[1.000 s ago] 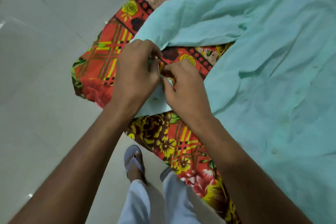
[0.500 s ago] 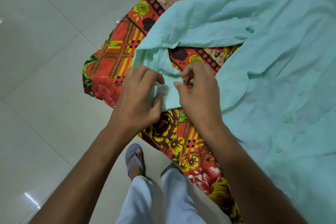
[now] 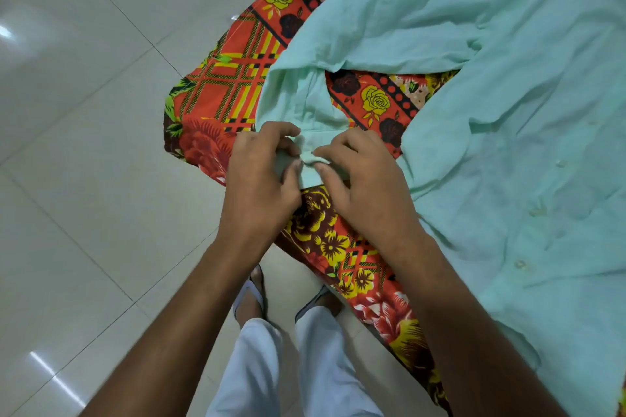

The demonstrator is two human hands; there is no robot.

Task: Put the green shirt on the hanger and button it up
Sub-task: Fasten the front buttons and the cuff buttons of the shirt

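- Fingertips of left hand (image 3: 259, 186) and right hand (image 3: 364, 179) pinched together on the same small fold of cloth, thumbs and forefingers nearly meeting at the sleeve cuff (image 3: 310, 159).
- Clamped cloth: the end of one sleeve of the pale mint-green cotton shirt (image 3: 508, 112), bunched between both grips.
- Just beyond the grip, sleeve running up and away, then bending rightward into the shirt body.
- Right of the grip, shirt body spread flat and wrinkled, with small pale buttons (image 3: 520, 263) showing on its front.
- Under the grip and the shirt, red, yellow and brown floral-and-plaid bedsheet (image 3: 220, 91), its corner hanging to the left of the hands.
- Below the grip, toward the person, two bare forearms, light grey trousers (image 3: 257, 376) and sandalled feet (image 3: 252, 294).
- Left of everything, glossy pale floor tiles (image 3: 84, 145) with light reflections.
- Hanger not visible anywhere around the grip.
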